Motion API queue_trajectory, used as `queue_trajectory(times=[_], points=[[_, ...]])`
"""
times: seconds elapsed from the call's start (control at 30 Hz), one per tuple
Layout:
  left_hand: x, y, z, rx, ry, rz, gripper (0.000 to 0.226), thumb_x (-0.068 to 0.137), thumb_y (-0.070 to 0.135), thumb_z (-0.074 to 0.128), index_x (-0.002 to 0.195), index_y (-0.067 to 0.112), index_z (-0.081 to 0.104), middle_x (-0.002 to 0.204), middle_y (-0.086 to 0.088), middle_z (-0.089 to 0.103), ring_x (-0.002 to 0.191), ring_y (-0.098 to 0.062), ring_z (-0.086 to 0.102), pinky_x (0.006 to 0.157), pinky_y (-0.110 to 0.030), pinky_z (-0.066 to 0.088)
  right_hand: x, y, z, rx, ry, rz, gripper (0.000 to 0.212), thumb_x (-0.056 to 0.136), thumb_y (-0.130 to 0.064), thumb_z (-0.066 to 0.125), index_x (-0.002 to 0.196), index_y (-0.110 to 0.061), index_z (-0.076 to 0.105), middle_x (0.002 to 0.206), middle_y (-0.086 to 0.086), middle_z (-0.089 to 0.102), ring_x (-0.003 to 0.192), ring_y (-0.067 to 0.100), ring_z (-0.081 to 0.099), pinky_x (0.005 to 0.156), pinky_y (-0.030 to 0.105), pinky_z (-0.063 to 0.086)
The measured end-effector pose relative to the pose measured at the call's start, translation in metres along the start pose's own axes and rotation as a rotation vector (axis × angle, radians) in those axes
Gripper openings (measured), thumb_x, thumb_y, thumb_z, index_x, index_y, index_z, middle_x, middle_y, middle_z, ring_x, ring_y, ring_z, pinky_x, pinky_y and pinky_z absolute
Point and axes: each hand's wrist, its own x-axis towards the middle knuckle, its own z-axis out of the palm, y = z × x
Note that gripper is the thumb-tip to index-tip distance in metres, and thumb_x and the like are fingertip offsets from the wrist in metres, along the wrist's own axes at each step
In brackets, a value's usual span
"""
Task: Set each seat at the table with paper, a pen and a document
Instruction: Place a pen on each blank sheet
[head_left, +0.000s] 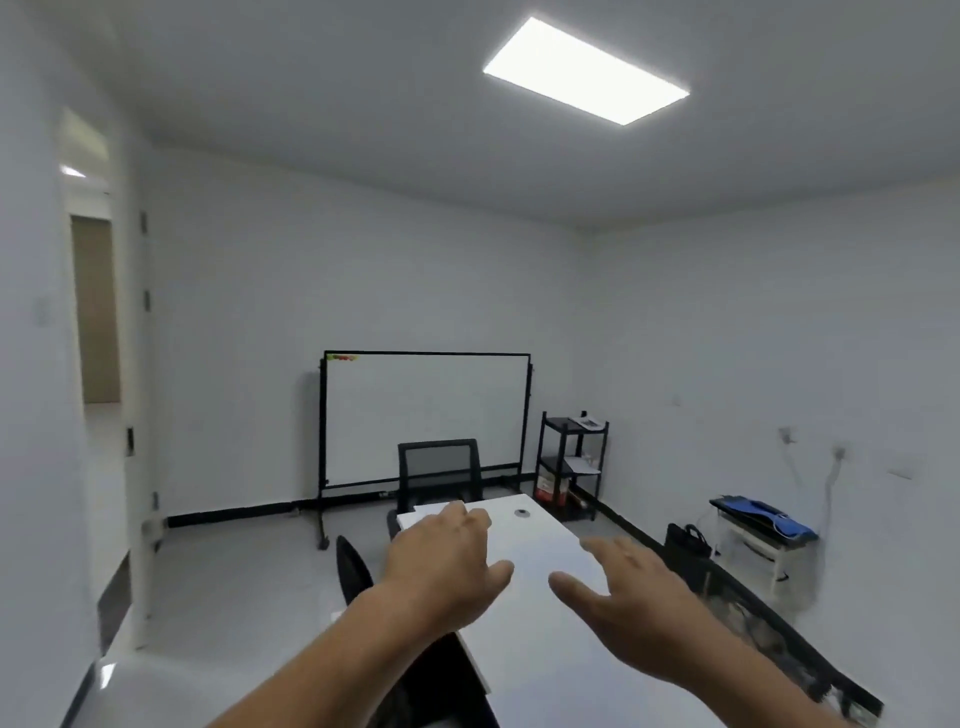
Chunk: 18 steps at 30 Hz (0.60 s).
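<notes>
Head view takes in most of the room, but the near end of the white tabletop (535, 618) runs off the bottom edge and both forearms cover part of it. At its far left corner lies a pale sheet of paper (423, 510), half hidden behind the left hand (441, 564); no pen or document can be made out from here. That left hand hovers with fingers loosely spread and bent downward, holding nothing, and whether the fingertips touch the sheet cannot be told. Right hand (631, 597) is stretched flat with fingers apart over the right side of the tabletop, also holding nothing. A black chair (439, 467) stands at the far end before a whiteboard (426, 415).
</notes>
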Motion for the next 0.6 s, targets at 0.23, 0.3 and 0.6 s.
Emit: queue_trajectory(times=[0.23,0.3,0.6], points=[[0.013,-0.160,-0.059,0.033,0.038,-0.154,0.059,0.100,0.061,0.056,0.147,0.026,0.057,0.142,0.003,0.060,0.126,-0.023,0.063,0.102,-0.042,0.055,0.079,-0.163,0.037,0.057,0.011,-0.177,0.078,0.098,-0.075,0.046,0.162,-0.031,0.038,0.163,-0.010,0.041,0.153,0.015,0.034,0.122,0.039,0.034],[0.016,-0.193,-0.072,0.043,0.054,-0.184,0.061,0.100,0.061,0.057,0.149,0.025,0.056,0.143,0.002,0.060,0.125,-0.024,0.064,0.102,-0.043,0.056,0.098,-0.197,0.044,0.076,-0.005,-0.208,0.077,0.099,-0.074,0.047,0.162,-0.031,0.038,0.163,-0.010,0.042,0.152,0.015,0.035,0.121,0.038,0.035],[0.069,-0.302,-0.104,0.087,0.106,-0.305,0.057,0.102,0.060,0.057,0.148,0.025,0.056,0.143,0.002,0.059,0.123,-0.024,0.064,0.101,-0.043,0.057,0.198,-0.290,0.076,0.104,-0.004,-0.350,0.078,0.098,-0.075,0.047,0.162,-0.032,0.036,0.157,-0.012,0.046,0.148,0.012,0.038,0.115,0.033,0.039]])
